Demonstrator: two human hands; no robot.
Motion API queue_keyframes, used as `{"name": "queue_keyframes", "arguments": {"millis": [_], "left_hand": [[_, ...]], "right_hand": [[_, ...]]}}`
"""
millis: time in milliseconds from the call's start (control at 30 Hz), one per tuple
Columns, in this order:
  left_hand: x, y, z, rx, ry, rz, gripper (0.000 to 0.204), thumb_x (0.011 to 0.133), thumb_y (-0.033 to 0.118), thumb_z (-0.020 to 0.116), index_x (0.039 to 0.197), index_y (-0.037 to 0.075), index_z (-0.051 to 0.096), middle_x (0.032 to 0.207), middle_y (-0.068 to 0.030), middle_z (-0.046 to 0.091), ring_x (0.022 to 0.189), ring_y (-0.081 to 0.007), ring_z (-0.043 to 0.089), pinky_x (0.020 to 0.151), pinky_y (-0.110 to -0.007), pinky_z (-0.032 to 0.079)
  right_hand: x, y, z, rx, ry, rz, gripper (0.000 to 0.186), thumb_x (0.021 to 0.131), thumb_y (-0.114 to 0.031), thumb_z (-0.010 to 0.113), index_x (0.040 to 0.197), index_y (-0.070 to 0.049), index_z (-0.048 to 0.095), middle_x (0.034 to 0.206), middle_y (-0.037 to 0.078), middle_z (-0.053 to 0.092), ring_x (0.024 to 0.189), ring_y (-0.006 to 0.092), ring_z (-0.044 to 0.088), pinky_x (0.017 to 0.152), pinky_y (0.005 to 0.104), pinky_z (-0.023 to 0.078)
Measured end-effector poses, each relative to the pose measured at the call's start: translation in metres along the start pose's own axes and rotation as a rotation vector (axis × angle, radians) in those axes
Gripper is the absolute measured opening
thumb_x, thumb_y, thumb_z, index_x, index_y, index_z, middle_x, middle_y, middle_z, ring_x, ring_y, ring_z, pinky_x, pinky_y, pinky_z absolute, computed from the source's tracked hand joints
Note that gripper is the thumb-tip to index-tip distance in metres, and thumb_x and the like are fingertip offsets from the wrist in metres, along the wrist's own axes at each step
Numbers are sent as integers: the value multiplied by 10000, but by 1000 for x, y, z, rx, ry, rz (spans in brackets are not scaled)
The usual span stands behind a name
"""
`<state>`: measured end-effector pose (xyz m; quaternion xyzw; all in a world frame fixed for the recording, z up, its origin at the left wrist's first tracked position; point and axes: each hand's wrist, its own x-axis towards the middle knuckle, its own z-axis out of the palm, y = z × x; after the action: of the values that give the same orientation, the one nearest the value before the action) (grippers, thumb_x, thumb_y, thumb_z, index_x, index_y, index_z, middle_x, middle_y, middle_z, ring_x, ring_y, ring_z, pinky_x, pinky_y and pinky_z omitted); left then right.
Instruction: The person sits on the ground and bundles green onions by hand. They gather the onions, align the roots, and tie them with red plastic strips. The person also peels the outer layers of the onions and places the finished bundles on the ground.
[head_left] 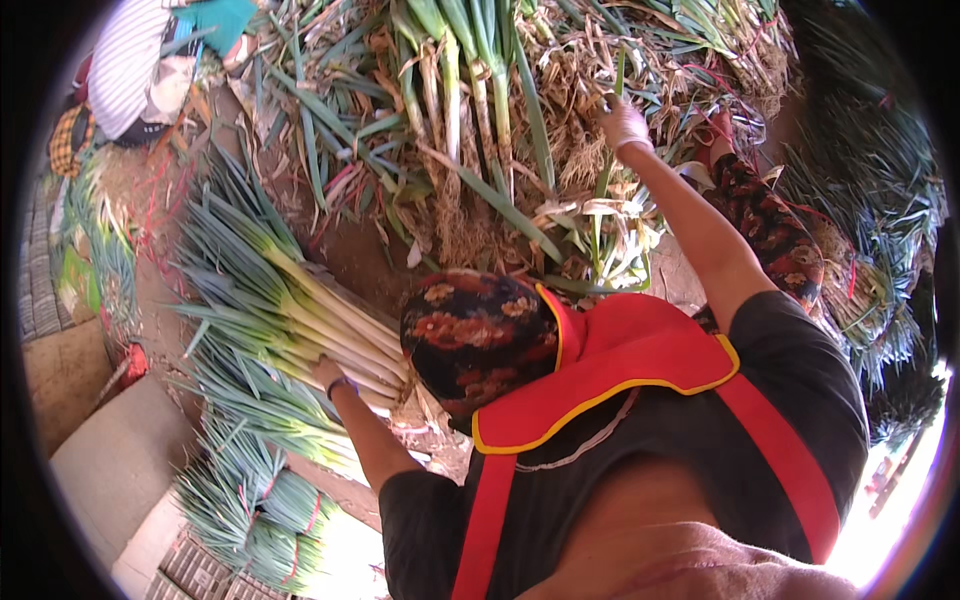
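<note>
My left hand [328,372], with a dark band at its wrist, reaches down to a pile of green onions [340,335] with pale, bare stems. Its fingers look curled on a stem at the pile's near side, though their tips are partly hidden. Farther off on the right, my right hand [622,125] wears a whitish glove. It is closed around a thin green onion leaf [620,72], which shows above and below the fist. Beside it on the left stand untrimmed green onions [465,110] with dry skins and roots.
Loose leaves and dry husks [570,90] cover the ground ahead. Tied bundles of green onions [290,520] lie at lower left, near a pale board [120,465]. More green onions [860,180] are heaped at right. Another person [130,65] is at upper left.
</note>
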<state>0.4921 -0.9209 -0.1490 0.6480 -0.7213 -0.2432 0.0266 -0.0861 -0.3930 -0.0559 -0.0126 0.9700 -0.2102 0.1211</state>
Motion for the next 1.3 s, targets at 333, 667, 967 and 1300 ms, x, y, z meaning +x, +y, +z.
{"name": "queue_keyframes", "arguments": {"millis": [333, 667, 967, 1300], "left_hand": [[-67, 304, -92, -364, -43, 709, 388, 868, 214, 578, 1174, -23, 571, 1215, -191, 537, 1118, -301, 512, 994, -341, 365], [-268, 594, -22, -317, -1002, 825, 417, 901, 297, 587, 1173, -17, 555, 1171, -128, 595, 1048, -185, 577, 921, -319, 464], [-346, 603, 7, -1145, -1499, 349, 254, 891, 276, 617, 1069, 98, 585, 962, -58, 645, 891, -190, 625, 714, -346, 541], [-258, 598, 28, -1228, -1657, 740, 405, 878, 379, 590, 1124, 64, 525, 1050, -87, 575, 953, -211, 543, 909, -369, 448]], "right_hand": [[-23, -49, -89, 1135, -173, -28, 247, 810, -191, 671, 926, 11, 587, 771, 89, 626, 569, 137, 566, 519, 285, 470], [-214, -25, -143, 1030, -71, -124, 294, 865, -215, 612, 1071, -20, 536, 763, -8, 522, 591, 33, 415, 509, 203, 343], [-275, 5, -94, 629, 120, -404, 414, 850, -271, 635, 1138, -2, 509, 822, 162, 596, 741, 192, 559, 719, 328, 458], [-232, -4, -118, 671, -40, -410, 511, 799, -358, 660, 1255, -170, 526, 901, 153, 667, 769, 275, 641, 715, 384, 494]]}}
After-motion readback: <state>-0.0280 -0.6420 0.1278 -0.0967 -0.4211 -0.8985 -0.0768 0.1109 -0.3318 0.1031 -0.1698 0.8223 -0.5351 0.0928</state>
